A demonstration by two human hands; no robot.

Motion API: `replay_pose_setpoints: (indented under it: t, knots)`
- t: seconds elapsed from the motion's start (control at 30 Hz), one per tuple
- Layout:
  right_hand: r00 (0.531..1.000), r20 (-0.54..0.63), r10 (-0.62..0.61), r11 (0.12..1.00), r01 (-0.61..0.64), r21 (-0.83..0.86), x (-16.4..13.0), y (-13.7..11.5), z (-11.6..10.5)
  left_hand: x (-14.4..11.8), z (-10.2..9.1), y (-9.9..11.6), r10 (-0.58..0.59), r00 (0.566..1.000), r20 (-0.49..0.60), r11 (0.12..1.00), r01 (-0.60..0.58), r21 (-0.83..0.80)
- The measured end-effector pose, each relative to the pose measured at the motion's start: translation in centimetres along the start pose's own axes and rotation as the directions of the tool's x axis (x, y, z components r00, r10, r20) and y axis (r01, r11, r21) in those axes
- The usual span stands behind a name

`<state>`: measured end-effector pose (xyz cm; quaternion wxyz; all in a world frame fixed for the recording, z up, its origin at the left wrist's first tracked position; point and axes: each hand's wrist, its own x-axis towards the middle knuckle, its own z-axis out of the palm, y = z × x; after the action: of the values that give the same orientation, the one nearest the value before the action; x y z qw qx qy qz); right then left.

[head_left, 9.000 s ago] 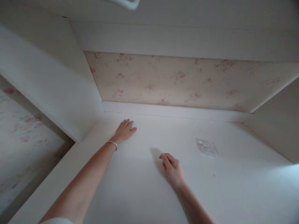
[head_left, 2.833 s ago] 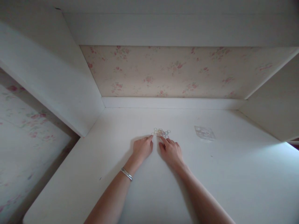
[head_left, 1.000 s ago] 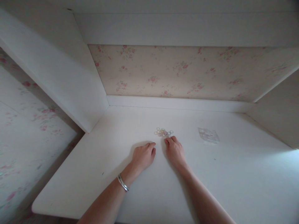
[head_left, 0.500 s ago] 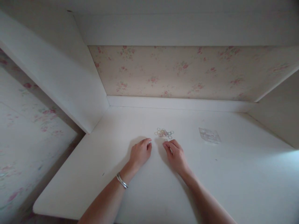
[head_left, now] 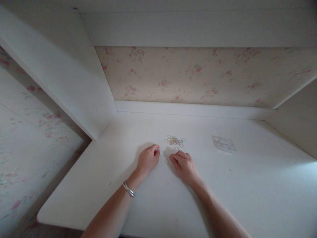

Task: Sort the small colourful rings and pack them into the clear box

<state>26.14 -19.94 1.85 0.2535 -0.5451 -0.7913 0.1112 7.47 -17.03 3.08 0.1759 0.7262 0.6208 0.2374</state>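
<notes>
A: Start at the near edge of the table (head_left: 81, 198). What comes in there?

B: Two bare forearms, reaching away from the near edge toward the middle. The one on the left wears a thin silver bracelet (head_left: 129, 189) at the wrist.

A: And the hands themselves?

B: The left hand (head_left: 148, 160) lies knuckles up on the white top, fingers curled under, thumb and forefinger pressed together at the tip. Its grip looks pinched closed, but whether anything sits in it is too small to tell. The right hand (head_left: 184, 165) lies just beside it, also palm down, fingers loosely bent and pointing left toward the other hand. Its grip is relaxed and holds nothing I can see.

A: Anything between them?

B: One loose ring (head_left: 165, 161) lies on the table in the gap, just off the right fingertips.

A: Farther back?

B: A small heap of tiny rings (head_left: 174, 140), pale yellow, pink and greenish, lies near the middle of the table, just beyond both hands and apart from them. One or two strays lie at its near side.

A: To the right of that?

B: A flat clear plastic bag (head_left: 224, 144), well apart from the heap, toward the right edge.

A: And at the far edge?

B: A white ledge runs along it, with flowered wallpaper (head_left: 193, 76) above. A white side panel (head_left: 61, 76) rises from the far left corner.
</notes>
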Motion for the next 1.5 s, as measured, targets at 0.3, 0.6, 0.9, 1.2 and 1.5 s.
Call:
replay_pose_setpoints:
  t: [0.3, 0.6, 0.9, 1.2, 1.5]
  knots:
    - [0.963, -0.095, 0.253, 0.949, -0.266, -0.170, 0.6, 1.9, 0.0, 0.2, 0.0, -0.2, -0.006, 1.000, 0.014, 1.000, 0.006, 0.018]
    - [0.968, -0.033, 0.249, 0.964, -0.251, -0.091, 0.9, 2.1, -0.1, 0.0, 0.0, 0.1, -0.007, 0.998, 0.070, 0.995, 0.000, 0.101]
    - [0.998, -0.055, 0.024, 0.999, -0.023, 0.022, 0.5, 1.6, 0.4, -0.2, -0.2, 0.3, -0.001, 0.996, 0.092, 0.994, -0.009, 0.110]
    - [0.985, 0.031, -0.170, 0.973, 0.163, 0.165, 0.0, -0.4, 0.1, -0.3, -0.1, 0.2, 0.037, 0.995, 0.091, 0.991, -0.048, 0.121]
    - [0.976, 0.069, -0.208, 0.974, 0.200, 0.105, -0.2, -1.1, 0.2, -0.2, 0.0, 0.2, 0.050, 0.994, 0.097, 0.987, -0.064, 0.145]
